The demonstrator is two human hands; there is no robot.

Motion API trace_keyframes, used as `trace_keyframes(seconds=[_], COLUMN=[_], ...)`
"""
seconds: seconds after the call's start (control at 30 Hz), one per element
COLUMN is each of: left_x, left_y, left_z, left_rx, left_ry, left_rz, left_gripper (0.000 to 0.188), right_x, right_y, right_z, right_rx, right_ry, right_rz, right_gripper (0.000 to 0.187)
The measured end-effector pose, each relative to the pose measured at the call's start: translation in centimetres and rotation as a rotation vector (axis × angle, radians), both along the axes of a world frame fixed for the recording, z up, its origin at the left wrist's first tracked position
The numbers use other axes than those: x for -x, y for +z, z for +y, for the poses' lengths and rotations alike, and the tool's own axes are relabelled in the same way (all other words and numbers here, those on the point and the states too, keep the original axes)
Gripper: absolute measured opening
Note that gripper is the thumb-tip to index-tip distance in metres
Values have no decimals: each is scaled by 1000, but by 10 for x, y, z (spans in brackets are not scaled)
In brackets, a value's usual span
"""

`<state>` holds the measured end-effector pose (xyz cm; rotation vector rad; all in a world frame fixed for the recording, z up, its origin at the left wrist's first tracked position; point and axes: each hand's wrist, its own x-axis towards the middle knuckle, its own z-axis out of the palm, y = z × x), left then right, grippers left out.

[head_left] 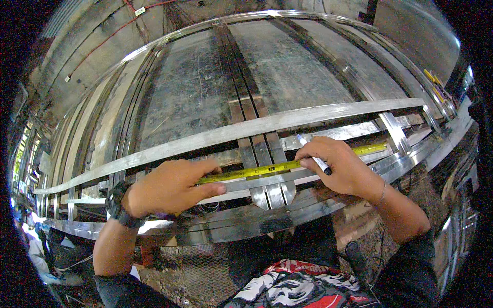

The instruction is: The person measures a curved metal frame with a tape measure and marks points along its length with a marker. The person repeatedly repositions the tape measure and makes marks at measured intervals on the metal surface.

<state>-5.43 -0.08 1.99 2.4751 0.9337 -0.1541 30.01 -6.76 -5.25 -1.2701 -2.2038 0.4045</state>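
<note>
A yellow tape measure blade (272, 169) stretches across the near part of a metal frame, lying along a flat metal strip (239, 185). My left hand (167, 187) is at the blade's left part, with the yellow tape coming out between thumb and forefinger; any tape case is hidden under the palm. In my right hand (336, 164) a white marker (322, 164) with a dark end is gripped, slanting across the fingers. The right fingertips touch the tape, and the blade runs on past them to the right. Upright metal bars (272, 195) pass beneath the tape.
A long pale metal bar (205, 137) lies crosswise just beyond my hands. Farther off, the large frame with lengthwise bars (236, 66) rests over dark flat panels (185, 77). Yellow-handled tools (434, 79) are at the far right. Wire mesh (197, 267) shows below the near edge.
</note>
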Motion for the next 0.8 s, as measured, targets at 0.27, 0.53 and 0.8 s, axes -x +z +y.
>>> trace_keyframes(seconds=[0.27, 0.53, 0.8], left_x=[-12, -7, -33], left_y=[-15, -10, -7], left_z=[22, 16, 17], left_rx=[118, 108, 7], left_ry=[42, -14, 33], left_rz=[4, -3, 27], left_gripper=[42, 37, 33], right_x=[2, 3, -11], right_y=[0, -3, 16], right_z=[4, 3, 8], right_rx=[53, 39, -66], right_ry=[-10, -23, -21], right_rz=[-29, 18, -33], right_gripper=[15, 15, 13])
